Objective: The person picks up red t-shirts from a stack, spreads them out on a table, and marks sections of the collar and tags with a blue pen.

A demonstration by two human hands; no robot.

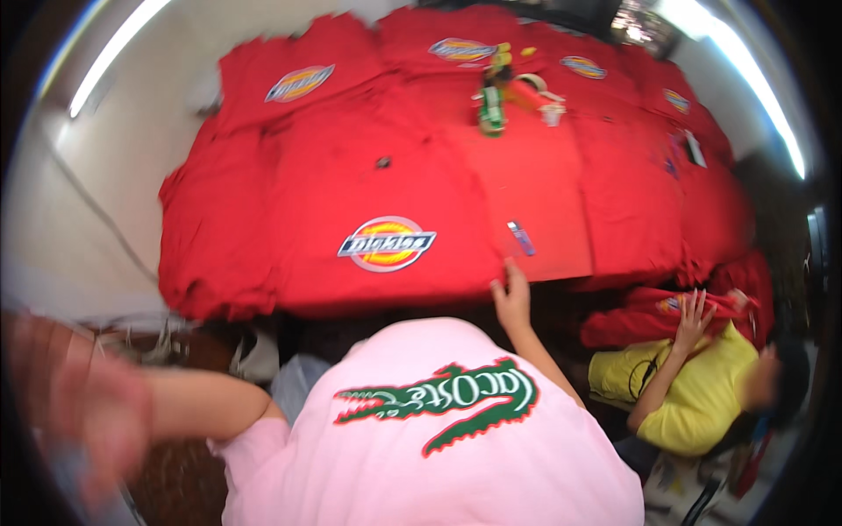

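Observation:
A red shirt (333, 193) with an oval yellow, blue and white logo print (388, 244) lies spread on the table in front of me. My right hand (511, 298) is at the near table edge, its fingertips touching the red cloth beside a flat lighter-red panel (535, 197); its fingers look stretched and apart. A small slim blue-purple item (520, 238) lies on that panel, just beyond the hand. Off to the far left, away from the shirts, my left hand (101, 412) is smeared by motion, so its fingers cannot be made out.
More red printed shirts (300, 83) cover the table's far side. A green bottle (491, 112) stands with yellow and red items and a tape roll (531, 85). At lower right, a person in yellow (693, 408) has a hand on red garments (627, 317). Grey plastic bags (300, 383) sit below the table.

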